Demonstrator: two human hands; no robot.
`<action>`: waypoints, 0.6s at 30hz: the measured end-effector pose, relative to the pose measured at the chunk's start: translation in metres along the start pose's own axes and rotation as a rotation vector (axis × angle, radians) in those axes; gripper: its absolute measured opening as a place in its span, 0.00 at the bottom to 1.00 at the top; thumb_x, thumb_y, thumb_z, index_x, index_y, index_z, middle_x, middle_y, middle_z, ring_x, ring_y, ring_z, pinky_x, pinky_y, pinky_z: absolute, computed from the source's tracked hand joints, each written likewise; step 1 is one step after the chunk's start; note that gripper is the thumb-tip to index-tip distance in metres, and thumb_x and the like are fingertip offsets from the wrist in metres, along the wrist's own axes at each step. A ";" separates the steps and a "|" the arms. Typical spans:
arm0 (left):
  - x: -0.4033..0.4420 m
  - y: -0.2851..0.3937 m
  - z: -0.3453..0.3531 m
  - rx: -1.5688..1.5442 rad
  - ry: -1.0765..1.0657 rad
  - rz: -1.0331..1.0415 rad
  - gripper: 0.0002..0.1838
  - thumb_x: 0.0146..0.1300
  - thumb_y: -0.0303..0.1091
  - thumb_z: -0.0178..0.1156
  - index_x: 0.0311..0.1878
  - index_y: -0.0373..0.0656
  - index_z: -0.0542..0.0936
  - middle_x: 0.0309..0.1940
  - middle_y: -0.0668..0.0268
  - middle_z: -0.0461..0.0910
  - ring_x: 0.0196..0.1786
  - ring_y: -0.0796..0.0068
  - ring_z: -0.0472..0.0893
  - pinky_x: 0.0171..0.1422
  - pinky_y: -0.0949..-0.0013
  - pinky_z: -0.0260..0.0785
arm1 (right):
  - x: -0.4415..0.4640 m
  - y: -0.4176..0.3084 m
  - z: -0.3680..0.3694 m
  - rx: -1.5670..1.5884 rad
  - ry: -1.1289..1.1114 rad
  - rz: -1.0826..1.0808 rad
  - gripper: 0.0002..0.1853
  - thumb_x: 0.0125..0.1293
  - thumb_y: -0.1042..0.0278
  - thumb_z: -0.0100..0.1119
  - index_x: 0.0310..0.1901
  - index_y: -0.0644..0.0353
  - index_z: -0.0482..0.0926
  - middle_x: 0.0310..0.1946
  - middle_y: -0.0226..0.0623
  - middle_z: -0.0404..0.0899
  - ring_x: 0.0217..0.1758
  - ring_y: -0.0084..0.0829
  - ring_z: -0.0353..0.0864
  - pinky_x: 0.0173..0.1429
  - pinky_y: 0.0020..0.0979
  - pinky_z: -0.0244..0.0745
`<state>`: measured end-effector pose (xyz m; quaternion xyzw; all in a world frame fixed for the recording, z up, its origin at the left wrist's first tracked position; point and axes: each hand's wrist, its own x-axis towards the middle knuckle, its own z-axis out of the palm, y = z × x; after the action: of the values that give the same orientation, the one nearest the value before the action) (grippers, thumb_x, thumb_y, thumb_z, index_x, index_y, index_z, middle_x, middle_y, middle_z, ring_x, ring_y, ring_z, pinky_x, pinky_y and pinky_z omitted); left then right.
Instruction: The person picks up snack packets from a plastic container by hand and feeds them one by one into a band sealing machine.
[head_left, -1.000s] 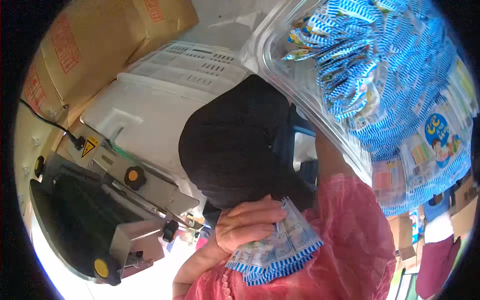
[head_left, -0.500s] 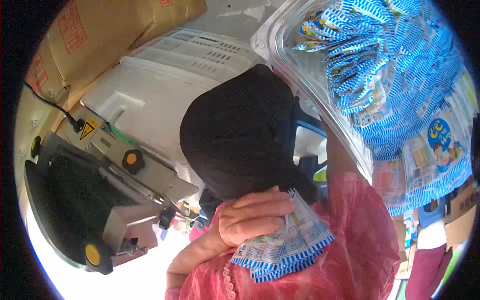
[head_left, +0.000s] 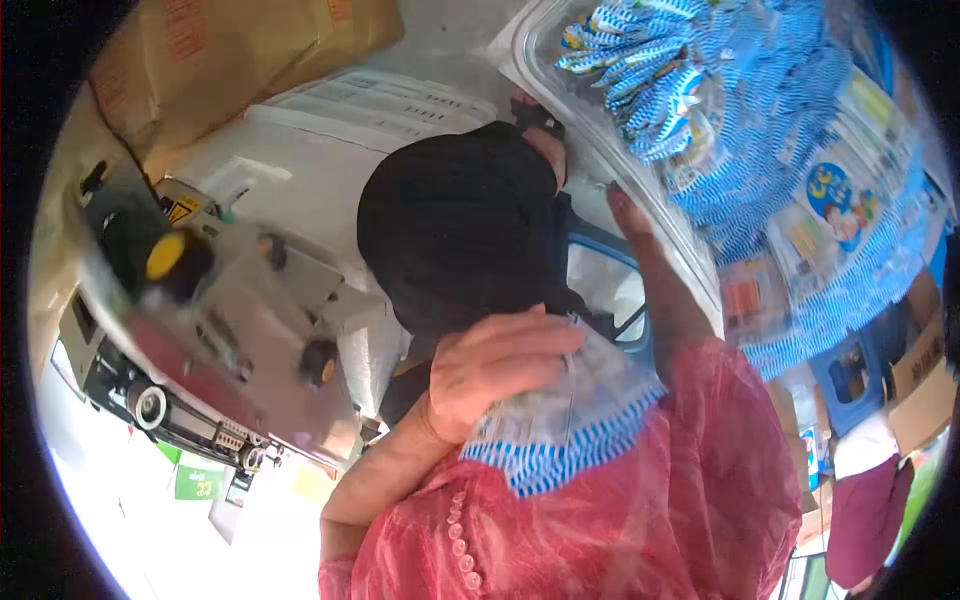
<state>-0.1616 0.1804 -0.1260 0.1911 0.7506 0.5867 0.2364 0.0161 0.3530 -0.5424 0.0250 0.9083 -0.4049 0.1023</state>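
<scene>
My left hand (head_left: 505, 365) is closed on a small stack of packets (head_left: 570, 430) with blue-and-white striped edges, held fanned out in front of my pink-red top (head_left: 620, 540). My right arm reaches up beside a clear plastic tray (head_left: 680, 245). The right hand (head_left: 630, 212) is at the tray's near side, dim and small, with most of its fingers hidden; whether it grips the tray I cannot tell. Blue striped packets (head_left: 760, 130) are heaped in and over the tray, several of them standing in a row near its left corner.
Left of me stands a metal machine (head_left: 250, 320) with black-and-yellow knobs. White slotted crates (head_left: 330, 140) and a cardboard box (head_left: 240, 60) are behind it. My black-clad leg (head_left: 470, 230) is in the middle. A blue stool (head_left: 850, 380) and more cartons (head_left: 925, 370) are at right.
The view has shifted, bringing the machine's knobs higher and more of its lower part into sight. My left hand and its packets sit higher. The right hand has come into view beside the tray.
</scene>
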 end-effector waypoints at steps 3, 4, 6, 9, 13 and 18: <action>-0.004 -0.007 0.007 0.006 0.107 0.078 0.21 0.44 0.31 0.72 0.43 0.39 0.77 0.44 0.53 0.82 0.48 0.57 0.82 0.55 0.60 0.74 | 0.020 0.028 -0.001 -0.056 0.121 -0.119 0.12 0.62 0.69 0.61 0.46 0.61 0.76 0.39 0.38 0.80 0.42 0.28 0.81 0.45 0.34 0.77; -0.007 -0.005 0.010 -0.001 0.159 0.106 0.22 0.42 0.31 0.73 0.42 0.39 0.78 0.43 0.54 0.82 0.47 0.57 0.82 0.54 0.61 0.74 | 0.035 -0.020 -0.043 0.212 0.101 0.051 0.11 0.60 0.71 0.62 0.44 0.61 0.76 0.36 0.36 0.79 0.39 0.27 0.80 0.42 0.32 0.77; -0.012 0.004 0.009 0.011 0.179 0.112 0.22 0.41 0.31 0.73 0.42 0.39 0.78 0.43 0.54 0.82 0.46 0.58 0.82 0.54 0.62 0.74 | 0.045 -0.105 -0.096 0.554 0.091 0.206 0.10 0.60 0.74 0.62 0.43 0.61 0.77 0.32 0.34 0.78 0.36 0.24 0.79 0.39 0.28 0.76; -0.020 0.009 0.015 0.004 0.222 0.098 0.23 0.42 0.29 0.73 0.44 0.37 0.79 0.43 0.55 0.82 0.44 0.62 0.82 0.52 0.65 0.74 | 0.042 -0.160 -0.156 0.541 0.154 0.087 0.08 0.60 0.73 0.61 0.41 0.61 0.76 0.30 0.33 0.76 0.34 0.22 0.77 0.37 0.26 0.74; -0.046 0.020 0.015 -0.114 0.218 0.017 0.29 0.42 0.25 0.73 0.51 0.34 0.77 0.42 0.61 0.82 0.44 0.73 0.81 0.51 0.70 0.73 | 0.026 -0.231 -0.234 0.403 0.381 -0.010 0.08 0.59 0.67 0.63 0.35 0.61 0.77 0.25 0.35 0.73 0.29 0.28 0.74 0.35 0.31 0.72; -0.086 0.078 0.013 -0.366 0.153 0.009 0.41 0.38 0.24 0.73 0.61 0.33 0.70 0.45 0.61 0.80 0.46 0.75 0.80 0.53 0.70 0.72 | -0.009 -0.304 -0.294 0.488 0.300 -0.337 0.09 0.57 0.70 0.67 0.32 0.60 0.74 0.33 0.32 0.80 0.27 0.19 0.75 0.32 0.24 0.72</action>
<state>-0.0838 0.1608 -0.0415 0.1033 0.6461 0.7274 0.2067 -0.0630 0.3667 -0.1268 -0.0424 0.7807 -0.6137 -0.1098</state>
